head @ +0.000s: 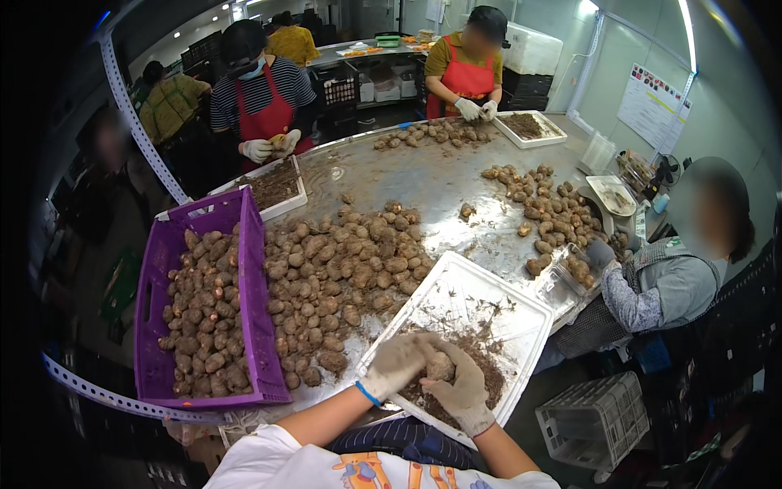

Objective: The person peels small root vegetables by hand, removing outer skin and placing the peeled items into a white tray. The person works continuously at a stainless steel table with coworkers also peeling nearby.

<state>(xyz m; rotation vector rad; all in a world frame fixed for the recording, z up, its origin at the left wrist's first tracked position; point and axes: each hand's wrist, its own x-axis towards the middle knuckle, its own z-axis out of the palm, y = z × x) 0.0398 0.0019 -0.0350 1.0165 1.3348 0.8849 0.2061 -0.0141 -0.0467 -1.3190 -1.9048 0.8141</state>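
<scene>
A taro corm is held in my gloved right hand, above a white foam tray strewn with brown fibres and peelings. Against the corm's upper left side lies my left hand, also gloved, with a blue band at the wrist; its fingertips are partly hidden, and whether it grips anything is unclear. Left of the tray, a large heap of unsorted-looking taro corms covers the metal table. A purple plastic crate, tilted on its side at the left, holds more corms.
Co-workers in red aprons handle corms across the table, near foam trays of peelings. At the right, another person puts corms into a clear plastic box beside a scale. A grey crate stands on the floor.
</scene>
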